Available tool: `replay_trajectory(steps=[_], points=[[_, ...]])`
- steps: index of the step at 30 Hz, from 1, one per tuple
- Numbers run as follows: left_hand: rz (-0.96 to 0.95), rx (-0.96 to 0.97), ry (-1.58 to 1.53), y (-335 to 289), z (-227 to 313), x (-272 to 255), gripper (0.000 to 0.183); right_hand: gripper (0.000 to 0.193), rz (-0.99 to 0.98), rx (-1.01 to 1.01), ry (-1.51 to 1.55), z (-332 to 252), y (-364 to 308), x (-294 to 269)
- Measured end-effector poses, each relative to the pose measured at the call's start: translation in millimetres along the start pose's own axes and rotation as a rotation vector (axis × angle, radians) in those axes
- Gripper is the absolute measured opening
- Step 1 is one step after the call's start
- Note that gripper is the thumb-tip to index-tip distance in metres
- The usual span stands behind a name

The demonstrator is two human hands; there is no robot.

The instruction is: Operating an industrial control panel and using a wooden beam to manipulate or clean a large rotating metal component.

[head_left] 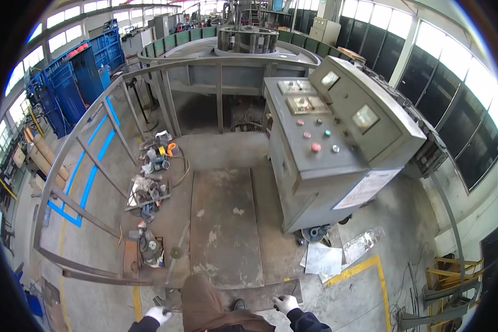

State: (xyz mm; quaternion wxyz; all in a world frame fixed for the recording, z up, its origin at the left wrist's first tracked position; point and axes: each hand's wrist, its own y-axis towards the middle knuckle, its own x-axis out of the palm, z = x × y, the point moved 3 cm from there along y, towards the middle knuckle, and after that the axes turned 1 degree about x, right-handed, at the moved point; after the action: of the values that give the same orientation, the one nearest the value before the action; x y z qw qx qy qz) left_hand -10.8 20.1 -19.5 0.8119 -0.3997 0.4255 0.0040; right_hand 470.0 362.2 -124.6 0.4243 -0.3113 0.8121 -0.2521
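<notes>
Low at the left of my raised knee is my left hand (159, 314), in a white glove, its fingers curled closed beside the steel edge. On the other side my right hand (285, 303), also gloved in white, is closed near the right end of the platform's front plate (260, 295). Whatever either hand may hold is too small to make out. Between them are my brown-trousered leg (202, 296) and a dark shoe (239, 305). Ahead lies a worn brown steel plate (226, 221) set in the platform floor.
A grey control console (315, 138) with buttons stands at the right. A curved metal railing (94, 110) bounds the left and far sides. Tools and rags (149, 188) lie along the left, near a box of parts (151, 252). Loose sheets (323, 259) lie below the console.
</notes>
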Motion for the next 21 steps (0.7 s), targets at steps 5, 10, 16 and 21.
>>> replay_trajectory(steps=[5, 10, 16, 21], points=[[-0.111, -0.092, 0.194, 50.5, -83.3, -26.0, 0.055, 0.053, 0.021, -0.171, 0.016, -126.8, 41.6, -28.2], [-0.045, -0.073, 0.047, 177.6, -2.1, -142.6, 0.047, 0.045, 0.075, -0.396, -0.045, -258.8, 95.3, -86.2], [0.029, 0.208, -0.036, 235.4, 104.0, -312.8, 0.043, 0.039, 0.060, -0.446, 0.061, -490.3, 60.3, -234.2], [0.143, 0.273, 0.024, 248.3, 148.6, -470.4, 0.043, 0.035, 0.238, -0.446, 0.284, -600.8, 50.9, -345.8]])
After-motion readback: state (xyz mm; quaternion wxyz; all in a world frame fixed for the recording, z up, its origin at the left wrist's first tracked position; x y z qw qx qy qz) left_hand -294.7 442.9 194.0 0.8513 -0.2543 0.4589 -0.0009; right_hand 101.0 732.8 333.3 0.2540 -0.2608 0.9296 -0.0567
